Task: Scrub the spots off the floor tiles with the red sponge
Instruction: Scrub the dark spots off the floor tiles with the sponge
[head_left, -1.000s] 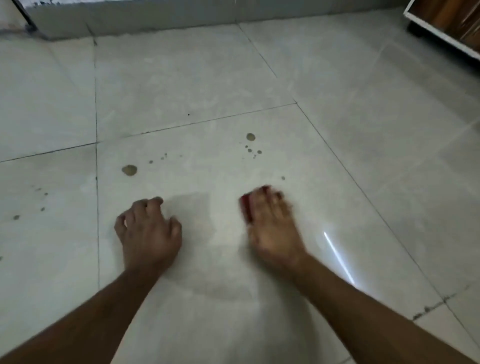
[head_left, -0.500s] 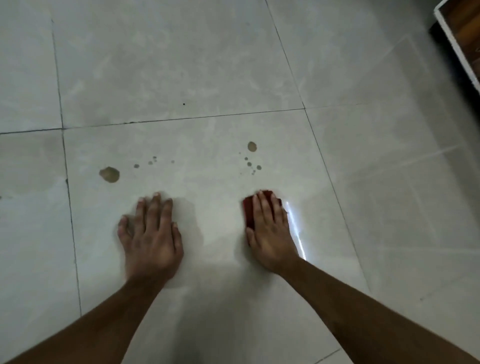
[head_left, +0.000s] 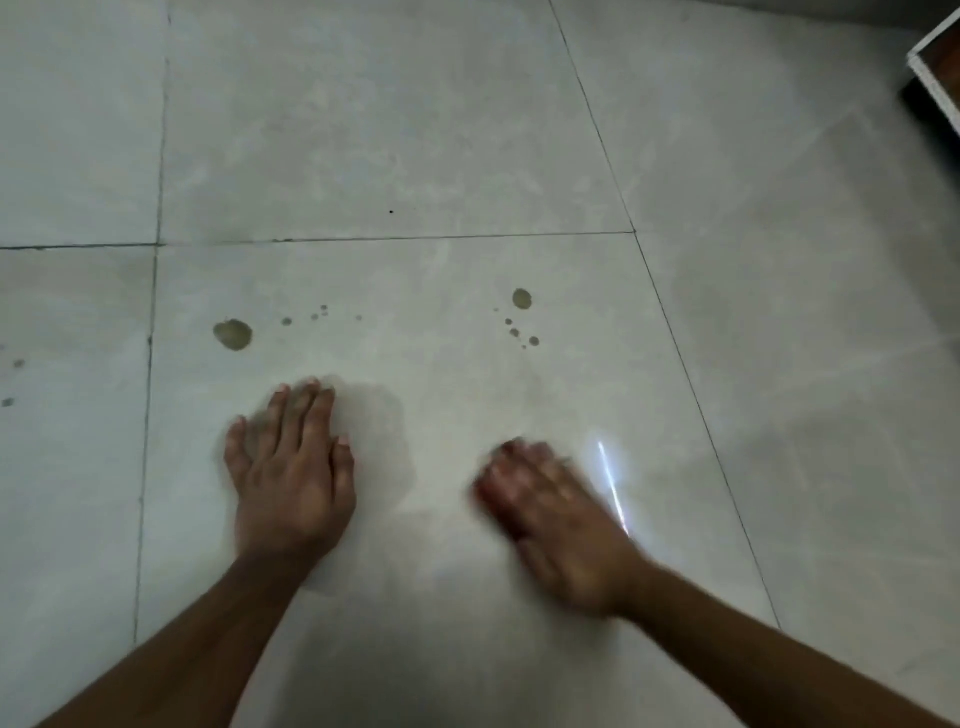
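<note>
Head view: pale grey floor tiles (head_left: 395, 114) fill the frame, split by thin dark grout lines (head_left: 395, 239) that cross near the upper middle. On the central tile, brownish spots are scattered in two groups. The largest spot (head_left: 232, 334) sits at middle left, with a trail of tiny specks (head_left: 317, 315) running to its right. A second round spot (head_left: 522, 299) lies right of centre, with several small dots (head_left: 517, 332) just below it. A few faint marks (head_left: 10, 382) show at the far left edge on the neighbouring tile.

The left hand (head_left: 293, 470) lies flat on the central tile, lower left of centre, fingers stretched out together and pointing toward the top of the frame, holding nothing. It is below and to the right of the largest spot, apart from it.

The right hand (head_left: 553, 519) is in the lower right of centre, heavily blurred, palm down and pressing on the red sponge (head_left: 491, 491), of which only a reddish smear shows at the hand's left edge beneath the fingers. How the fingers grip it cannot be told through the blur. The sponge is on the central tile, well below the right-hand group of spots and not touching them.

A bright streak of reflected light (head_left: 613, 486) lies on the tile just right of the right hand. At the upper right corner, the edge of a piece of wooden furniture with white trim (head_left: 937, 88) enters the frame.
</note>
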